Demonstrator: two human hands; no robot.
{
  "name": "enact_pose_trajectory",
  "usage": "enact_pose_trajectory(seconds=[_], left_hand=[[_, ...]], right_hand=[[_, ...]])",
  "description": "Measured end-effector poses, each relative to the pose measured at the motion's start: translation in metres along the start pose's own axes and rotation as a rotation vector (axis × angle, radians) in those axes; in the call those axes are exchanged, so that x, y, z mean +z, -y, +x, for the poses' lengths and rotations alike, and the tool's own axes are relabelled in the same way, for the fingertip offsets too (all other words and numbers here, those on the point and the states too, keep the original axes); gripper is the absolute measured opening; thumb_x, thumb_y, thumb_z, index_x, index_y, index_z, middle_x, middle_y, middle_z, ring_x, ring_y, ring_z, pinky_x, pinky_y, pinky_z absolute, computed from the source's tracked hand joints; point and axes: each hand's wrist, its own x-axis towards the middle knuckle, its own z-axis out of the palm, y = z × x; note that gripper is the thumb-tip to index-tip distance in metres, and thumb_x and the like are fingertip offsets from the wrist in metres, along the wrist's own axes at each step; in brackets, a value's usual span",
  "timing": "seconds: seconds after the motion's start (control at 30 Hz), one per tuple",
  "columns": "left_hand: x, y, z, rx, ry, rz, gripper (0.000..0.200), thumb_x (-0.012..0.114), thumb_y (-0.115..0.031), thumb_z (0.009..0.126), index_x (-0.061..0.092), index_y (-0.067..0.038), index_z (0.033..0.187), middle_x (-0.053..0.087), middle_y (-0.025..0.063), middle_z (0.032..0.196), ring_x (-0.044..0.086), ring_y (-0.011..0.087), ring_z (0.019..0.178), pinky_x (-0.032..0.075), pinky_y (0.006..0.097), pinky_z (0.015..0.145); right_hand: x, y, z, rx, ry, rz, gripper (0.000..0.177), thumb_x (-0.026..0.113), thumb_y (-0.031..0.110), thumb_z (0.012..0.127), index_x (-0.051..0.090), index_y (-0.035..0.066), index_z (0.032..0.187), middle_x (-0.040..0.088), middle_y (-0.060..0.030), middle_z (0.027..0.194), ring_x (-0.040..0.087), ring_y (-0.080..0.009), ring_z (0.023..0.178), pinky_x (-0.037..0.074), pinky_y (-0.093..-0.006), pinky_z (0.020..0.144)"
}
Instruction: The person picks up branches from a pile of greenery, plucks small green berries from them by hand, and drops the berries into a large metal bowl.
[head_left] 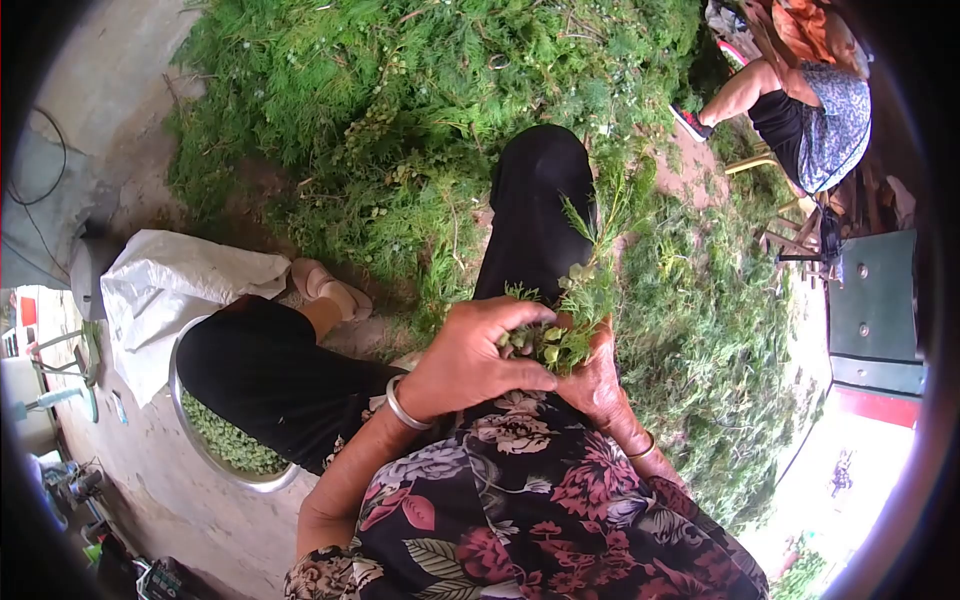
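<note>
A leafy green sprig [590,290] with small pale green seed pods stands up between my two hands, above my lap. My right hand [595,375] is closed around its lower stems. From the left, my left hand [480,355] reaches to the sprig, thumb and fingers curved around some pods at its side; what lies between the fingertips is partly hidden. Beside my left leg a round metal basin [270,483] holds many small green pods [235,440].
Cut green branches [380,100] cover the ground ahead and to the right. A white sack [180,290] lies at the left behind the basin. Another person [830,120] sits at the upper right. A dark green panel [873,295] stands at the right edge.
</note>
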Motion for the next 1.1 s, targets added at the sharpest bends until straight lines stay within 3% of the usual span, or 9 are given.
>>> enact_pose_trajectory(seconds=[0.17, 0.3, 0.4, 0.57, 0.7, 0.83, 0.9, 1.03, 1.1], left_hand=[[0.011, 0.008, 0.002, 0.247, -0.127, 0.185, 0.03, 0.08, -0.016, 0.068, 0.064, 0.0, 0.089, 0.059, 0.0056, 0.069, 0.051, 0.0058, 0.059, 0.041, 0.0218, 0.051], [0.007, 0.002, -0.002, -0.007, -0.121, 0.007, 0.02, 0.072, -0.006, 0.073, 0.064, 0.002, 0.089, 0.056, 0.0018, 0.063, 0.047, 0.0043, 0.052, 0.035, 0.021, 0.046], [0.004, 0.002, -0.003, -0.416, -0.167, -0.513, 0.018, 0.064, 0.002, 0.075, 0.062, 0.005, 0.092, 0.057, -0.0011, 0.067, 0.048, 0.0034, 0.053, 0.035, 0.0197, 0.046], [-0.001, 0.022, -0.006, -0.333, -0.056, -0.431, 0.025, 0.069, 0.0, 0.072, 0.061, 0.006, 0.096, 0.06, 0.0009, 0.074, 0.052, 0.0042, 0.062, 0.042, 0.0197, 0.054], [-0.004, 0.014, 0.001, -0.158, -0.012, -0.223, 0.031, 0.075, -0.006, 0.07, 0.061, 0.006, 0.095, 0.063, 0.0018, 0.081, 0.055, 0.0046, 0.07, 0.046, 0.0192, 0.064], [-0.003, 0.018, 0.011, -0.067, -0.05, -0.022, 0.03, 0.075, -0.009, 0.071, 0.062, 0.006, 0.095, 0.062, 0.0018, 0.076, 0.053, 0.0036, 0.065, 0.044, 0.0194, 0.058], [-0.006, 0.012, 0.014, -0.2, 0.048, -0.045, 0.029, 0.074, -0.008, 0.072, 0.062, 0.006, 0.094, 0.061, 0.0021, 0.071, 0.052, 0.0034, 0.06, 0.042, 0.0209, 0.052], [-0.004, 0.02, 0.008, -0.168, -0.016, -0.106, 0.022, 0.072, -0.006, 0.074, 0.061, 0.006, 0.089, 0.057, 0.0008, 0.066, 0.048, 0.003, 0.053, 0.036, 0.0219, 0.044], [-0.007, 0.023, 0.001, -0.482, -0.027, -0.465, 0.013, 0.068, -0.002, 0.075, 0.06, 0.005, 0.084, 0.052, -0.0008, 0.062, 0.043, 0.0025, 0.05, 0.031, 0.0201, 0.042]], right_hand=[[-0.002, -0.011, 0.001, -0.167, 0.043, -0.192, 0.029, 0.071, 0.023, 0.063, 0.066, 0.011, 0.089, 0.063, -0.0082, 0.087, 0.058, -0.0274, 0.088, 0.034, -0.0435, 0.084], [-0.004, -0.009, -0.004, -0.092, 0.122, -0.243, 0.042, 0.072, 0.026, 0.063, 0.064, 0.014, 0.102, 0.06, -0.0091, 0.104, 0.054, -0.0277, 0.101, 0.032, -0.046, 0.09], [-0.009, -0.002, -0.004, -0.143, 0.15, -0.28, 0.042, 0.071, 0.026, 0.066, 0.063, 0.016, 0.106, 0.058, -0.0078, 0.11, 0.049, -0.0283, 0.108, 0.028, -0.047, 0.095], [-0.004, -0.001, -0.003, -0.198, 0.175, -0.5, 0.042, 0.071, 0.026, 0.067, 0.061, 0.018, 0.108, 0.058, -0.0065, 0.109, 0.05, -0.0279, 0.107, 0.028, -0.0484, 0.094], [-0.001, -0.013, -0.002, -0.136, 0.197, -0.286, 0.045, 0.072, 0.027, 0.066, 0.06, 0.019, 0.109, 0.058, -0.0064, 0.108, 0.051, -0.0281, 0.107, 0.028, -0.0491, 0.093], [-0.006, -0.002, 0.005, -0.261, 0.143, -0.374, 0.04, 0.073, 0.026, 0.065, 0.063, 0.018, 0.103, 0.059, -0.0072, 0.105, 0.052, -0.0285, 0.104, 0.03, -0.0477, 0.092], [-0.007, -0.001, 0.004, -0.257, 0.12, -0.381, 0.037, 0.073, 0.025, 0.065, 0.064, 0.017, 0.1, 0.059, -0.0076, 0.104, 0.052, -0.0286, 0.103, 0.03, -0.0473, 0.091], [-0.004, -0.006, 0.003, -0.289, 0.1, -0.402, 0.033, 0.072, 0.023, 0.065, 0.066, 0.015, 0.096, 0.061, -0.008, 0.098, 0.053, -0.028, 0.098, 0.031, -0.0471, 0.089], [-0.003, -0.008, 0.0, -0.312, 0.079, -0.417, 0.033, 0.071, 0.023, 0.065, 0.066, 0.014, 0.096, 0.061, -0.0078, 0.096, 0.054, -0.0277, 0.096, 0.031, -0.0472, 0.089]])
